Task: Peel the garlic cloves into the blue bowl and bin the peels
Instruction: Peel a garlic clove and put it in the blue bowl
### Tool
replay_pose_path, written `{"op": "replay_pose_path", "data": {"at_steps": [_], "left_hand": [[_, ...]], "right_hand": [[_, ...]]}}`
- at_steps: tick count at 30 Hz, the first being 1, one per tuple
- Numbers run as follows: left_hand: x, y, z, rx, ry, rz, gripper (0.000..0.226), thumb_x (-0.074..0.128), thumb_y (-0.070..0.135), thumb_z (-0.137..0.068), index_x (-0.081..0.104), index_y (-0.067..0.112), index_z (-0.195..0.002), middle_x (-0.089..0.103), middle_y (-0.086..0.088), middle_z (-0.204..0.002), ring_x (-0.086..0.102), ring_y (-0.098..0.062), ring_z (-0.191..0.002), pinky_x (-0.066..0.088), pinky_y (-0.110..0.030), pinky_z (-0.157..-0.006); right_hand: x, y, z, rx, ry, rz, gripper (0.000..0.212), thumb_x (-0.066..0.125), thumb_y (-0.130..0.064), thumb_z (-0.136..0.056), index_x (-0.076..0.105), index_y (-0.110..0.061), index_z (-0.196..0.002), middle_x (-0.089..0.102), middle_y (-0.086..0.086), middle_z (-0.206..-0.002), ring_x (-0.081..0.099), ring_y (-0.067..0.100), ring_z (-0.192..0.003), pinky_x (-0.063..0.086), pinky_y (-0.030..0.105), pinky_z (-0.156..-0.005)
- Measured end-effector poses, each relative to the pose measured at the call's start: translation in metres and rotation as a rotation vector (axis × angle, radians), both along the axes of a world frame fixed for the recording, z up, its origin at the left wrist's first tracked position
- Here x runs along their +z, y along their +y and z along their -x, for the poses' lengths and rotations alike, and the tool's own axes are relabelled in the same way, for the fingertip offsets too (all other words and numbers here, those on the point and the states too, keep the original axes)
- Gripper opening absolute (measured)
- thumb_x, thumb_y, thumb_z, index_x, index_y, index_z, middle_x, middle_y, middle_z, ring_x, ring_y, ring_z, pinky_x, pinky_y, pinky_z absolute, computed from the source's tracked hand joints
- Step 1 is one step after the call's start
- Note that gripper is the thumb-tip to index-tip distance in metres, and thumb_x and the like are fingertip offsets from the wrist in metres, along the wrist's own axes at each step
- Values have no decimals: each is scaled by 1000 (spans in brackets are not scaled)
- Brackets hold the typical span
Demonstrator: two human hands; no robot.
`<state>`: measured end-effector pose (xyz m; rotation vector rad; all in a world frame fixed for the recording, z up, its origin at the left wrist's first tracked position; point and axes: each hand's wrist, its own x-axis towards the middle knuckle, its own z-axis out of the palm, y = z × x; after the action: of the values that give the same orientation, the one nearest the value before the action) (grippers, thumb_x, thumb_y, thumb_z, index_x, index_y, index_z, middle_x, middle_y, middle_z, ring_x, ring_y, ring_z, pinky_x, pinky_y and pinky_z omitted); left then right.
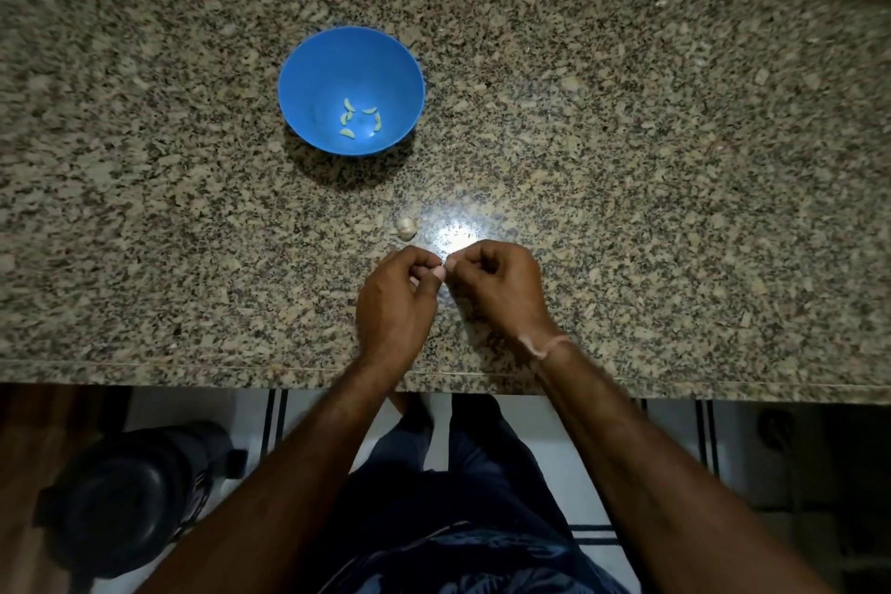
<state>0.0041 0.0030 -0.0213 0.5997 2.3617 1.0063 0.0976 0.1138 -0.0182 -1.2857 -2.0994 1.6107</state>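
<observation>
Speckled granite countertop (627, 135), dim kitchen, one patch of glare. Item: small pale garlic clove (439, 274), held just over the counter, nearer the person than the round blue plastic bowl (308, 77) and slightly to its right. Grip: left hand (395, 299) and right hand (501, 289) both curled, fingertips pinching the clove from opposite ends. Unpeeled garlic piece (406, 227) lies between bowl and hands. Five peeled yellowish cloves (359, 121) sit in the bowl's bottom. Black round container (130, 497), likely the bin, stands on the floor, well apart from the bowl, near-left of it. Risks, judged: clove slipping from so small a pinch and rolling off the edge; papery peel falling unnoticed on mottled stone; bin awkward to reach.
</observation>
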Motion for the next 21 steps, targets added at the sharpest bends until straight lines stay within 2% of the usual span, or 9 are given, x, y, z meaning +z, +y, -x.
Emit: {"op": "replay_pose_path", "data": {"at_steps": [2,4,8,9,11,14,16,19,21], "left_hand": [[1,2,-2,61,-141,-66,7,69,34,-96,73,28,-95,72,12,-87,68,-6,-81,58,-33,-72],[0,3,-1,124,-250,-128,7,72,32,-95,75,25,-93,74,8,-83,71,-10,-80,62,-40,-76],[3,1,5,179,-489,-294,8,70,18,-97,77,16,-95,74,3,-77,67,-7,-70,56,-33,-69],[4,-1,6,152,-475,-297,8,70,18,-97,77,16,-95,74,3,-78,68,-8,-70,56,-33,-69],[6,-5,6,54,-317,-252,7,69,21,-97,75,19,-95,75,5,-82,70,-9,-76,59,-31,-72],[10,-8,7,-102,-37,-237,5,67,19,-97,70,19,-93,69,9,-86,66,-9,-78,55,-31,-68],[11,-7,9,-207,121,-220,7,63,16,-98,65,18,-92,62,7,-89,59,-11,-77,50,-35,-64],[12,-5,9,-310,194,-165,9,51,20,-103,54,20,-95,54,4,-92,52,-14,-76,46,-38,-62],[14,-3,7,-343,158,-153,13,40,23,-106,46,21,-95,49,3,-89,48,-16,-75,41,-37,-62]], "right_hand": [[2,-2,-4,-35,27,29,7,80,-19,-91,81,-12,-92,79,-4,-83,76,12,-79,64,30,-76],[1,-8,-6,-61,58,25,9,80,-19,-91,80,-11,-93,79,-3,-84,76,15,-81,64,35,-78],[4,-9,-7,-55,146,110,14,80,-22,-92,79,-9,-97,80,3,-90,77,22,-87,64,42,-82],[5,-7,-7,-45,150,119,14,80,-22,-92,79,-9,-97,80,3,-90,77,23,-87,64,43,-83],[9,-5,-8,-46,132,177,14,80,-20,-91,79,-6,-95,80,6,-88,77,24,-83,64,41,-80],[17,-5,-7,-152,143,577,16,74,-13,-95,75,2,-92,75,13,-81,69,21,-70,60,31,-68],[20,-6,-7,-207,123,738,17,73,-15,-97,74,-1,-87,73,11,-78,66,17,-67,58,25,-64],[21,-12,-5,-189,148,652,22,69,-16,-100,71,4,-90,69,11,-74,62,15,-62,55,25,-61],[20,-17,-4,-113,119,334,28,67,-17,-102,67,2,-81,64,5,-67,57,9,-59,49,21,-58]]}}
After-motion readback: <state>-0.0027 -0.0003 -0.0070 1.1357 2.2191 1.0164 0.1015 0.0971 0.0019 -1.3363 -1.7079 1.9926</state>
